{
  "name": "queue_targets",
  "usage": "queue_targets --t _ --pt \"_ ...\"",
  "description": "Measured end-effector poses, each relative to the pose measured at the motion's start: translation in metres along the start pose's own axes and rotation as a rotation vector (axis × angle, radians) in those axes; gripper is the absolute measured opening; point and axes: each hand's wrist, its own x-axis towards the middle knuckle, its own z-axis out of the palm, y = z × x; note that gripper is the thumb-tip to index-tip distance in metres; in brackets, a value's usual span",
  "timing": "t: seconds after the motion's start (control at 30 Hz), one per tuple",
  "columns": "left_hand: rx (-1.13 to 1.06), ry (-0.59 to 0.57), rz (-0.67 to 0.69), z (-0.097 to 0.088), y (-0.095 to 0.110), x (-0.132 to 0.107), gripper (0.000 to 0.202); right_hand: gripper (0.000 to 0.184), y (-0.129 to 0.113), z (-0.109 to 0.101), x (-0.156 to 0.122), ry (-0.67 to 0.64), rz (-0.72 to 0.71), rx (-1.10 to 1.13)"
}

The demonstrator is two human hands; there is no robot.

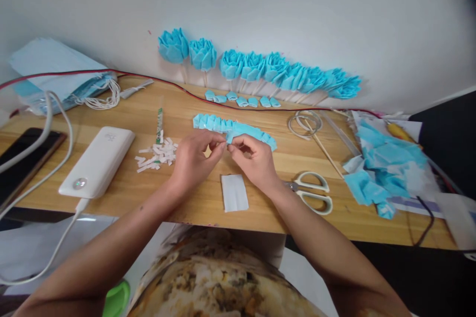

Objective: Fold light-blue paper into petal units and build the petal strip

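Note:
My left hand point(197, 154) and my right hand point(256, 159) meet over the middle of the table, fingertips pinched on a small blue fabric piece point(229, 136). Fingers cover most of it, so its shape is hard to tell. Just behind the hands lies a row of folded blue petals point(211, 122), partly hidden by them. A pale, flat square of fabric point(234, 192) rests in front, between my wrists. Beside my right wrist are white-handled scissors point(314, 197), blades partly hidden by the wrist. White paper strips point(158, 154) lie loosely piled left of my left hand.
Blue fabric flowers point(275, 68) on sticks lean along the wall, with small folded blue pieces point(247, 102) before them. At left are a power bank point(98, 161), a phone point(33, 158) and stacked masks point(63, 72). Clear tape point(305, 124) and blue scraps point(390, 158) lie right.

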Motion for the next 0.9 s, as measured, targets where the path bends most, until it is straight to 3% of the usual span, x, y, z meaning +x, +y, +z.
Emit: queue_targets --t 0.23,0.4,0.6,0.77,0.9 --pt "-0.133 -0.032 -0.137 0.000 -0.001 0.002 0.012 0.011 -0.001 0.000 0.000 -0.018 0.016 -0.012" --pt "-0.270 -0.084 -0.291 -0.004 0.002 0.004 0.017 0.012 -0.002 -0.001 0.000 -0.032 0.104 0.026" --pt "-0.411 -0.020 -0.418 -0.009 0.000 0.007 0.023 0.013 -0.004 -0.003 0.004 -0.050 0.241 0.200" --pt "-0.416 -0.181 -0.410 -0.005 -0.006 0.007 0.025 0.015 -0.004 -0.004 0.004 -0.085 0.271 0.290" --pt "-0.399 -0.180 -0.374 -0.001 -0.010 0.006 0.025 0.014 -0.004 -0.005 0.004 -0.150 0.274 0.340"
